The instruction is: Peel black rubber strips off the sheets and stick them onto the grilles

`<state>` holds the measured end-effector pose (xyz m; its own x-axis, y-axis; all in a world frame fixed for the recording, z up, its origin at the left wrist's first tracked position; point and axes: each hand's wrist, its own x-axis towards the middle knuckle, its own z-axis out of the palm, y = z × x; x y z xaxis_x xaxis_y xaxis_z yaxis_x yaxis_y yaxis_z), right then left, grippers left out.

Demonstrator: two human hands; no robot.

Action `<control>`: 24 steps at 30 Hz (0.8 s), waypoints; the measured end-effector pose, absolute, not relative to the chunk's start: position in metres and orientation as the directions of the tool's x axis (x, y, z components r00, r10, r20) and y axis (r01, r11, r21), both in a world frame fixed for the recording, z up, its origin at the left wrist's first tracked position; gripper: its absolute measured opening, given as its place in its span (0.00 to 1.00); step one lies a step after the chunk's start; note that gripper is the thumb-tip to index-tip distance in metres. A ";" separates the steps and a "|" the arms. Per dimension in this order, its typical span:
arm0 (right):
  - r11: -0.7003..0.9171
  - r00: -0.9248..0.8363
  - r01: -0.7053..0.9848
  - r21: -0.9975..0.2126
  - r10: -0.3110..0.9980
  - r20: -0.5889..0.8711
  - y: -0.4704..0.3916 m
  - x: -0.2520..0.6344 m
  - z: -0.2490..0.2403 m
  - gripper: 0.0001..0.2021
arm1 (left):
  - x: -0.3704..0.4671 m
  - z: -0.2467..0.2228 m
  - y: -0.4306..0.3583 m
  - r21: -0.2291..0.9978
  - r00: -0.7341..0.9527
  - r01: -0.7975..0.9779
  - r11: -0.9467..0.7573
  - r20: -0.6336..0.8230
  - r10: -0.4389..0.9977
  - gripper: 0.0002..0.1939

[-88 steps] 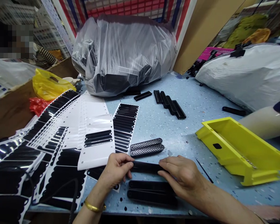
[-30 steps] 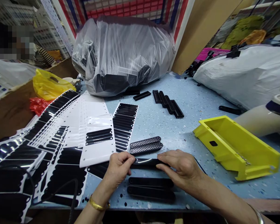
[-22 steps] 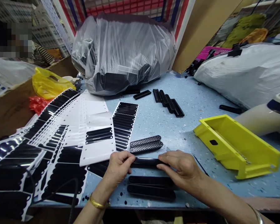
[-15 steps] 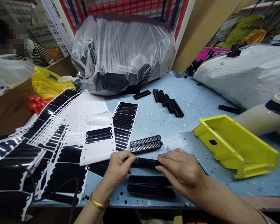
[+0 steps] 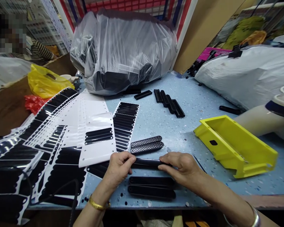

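Observation:
Between my hands lies a long black strip-shaped piece point(image 5: 146, 163) with rounded ends, its top smooth and glossy. My left hand point(image 5: 120, 164) pinches its left end between thumb and fingers. At the other end, my right hand point(image 5: 182, 165) grips it with thumb below and fingers on top. Just beyond are two black pieces with a lattice surface point(image 5: 146, 145), side by side. Nearer to me, two smooth black pieces point(image 5: 151, 187) lie parallel on the blue speckled table point(image 5: 191, 132). A white sheet with a few black stickers point(image 5: 98, 148) is left of my left hand.
A yellow bin point(image 5: 236, 145) stands at right, beside a white sack point(image 5: 241, 75). Many sticker sheets point(image 5: 61, 170) cover the left side. A large clear plastic bag point(image 5: 130, 53) of black parts sits at the back, with several black pieces point(image 5: 169, 103) before it. A person point(image 5: 38, 50) is far left.
My right hand's fingers have shifted and straightened somewhat at the strip's right end, and its top now shows more gloss. My left hand keeps its pinch. The view has moved slightly.

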<state>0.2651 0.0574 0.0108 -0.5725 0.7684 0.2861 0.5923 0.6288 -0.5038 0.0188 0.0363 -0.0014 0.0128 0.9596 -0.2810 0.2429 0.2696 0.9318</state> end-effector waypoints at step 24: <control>0.683 -0.571 0.466 -0.563 0.718 0.399 0.048 0.270 -0.001 0.12 | 0.017 -0.003 0.037 0.932 0.015 0.243 0.268 -0.280 0.960 0.16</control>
<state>0.2699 0.0478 -0.0010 -0.5706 0.7180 0.3986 0.4657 0.6827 -0.5631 0.0168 0.0371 -0.0034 0.0149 0.9600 -0.2796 0.2429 0.2677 0.9324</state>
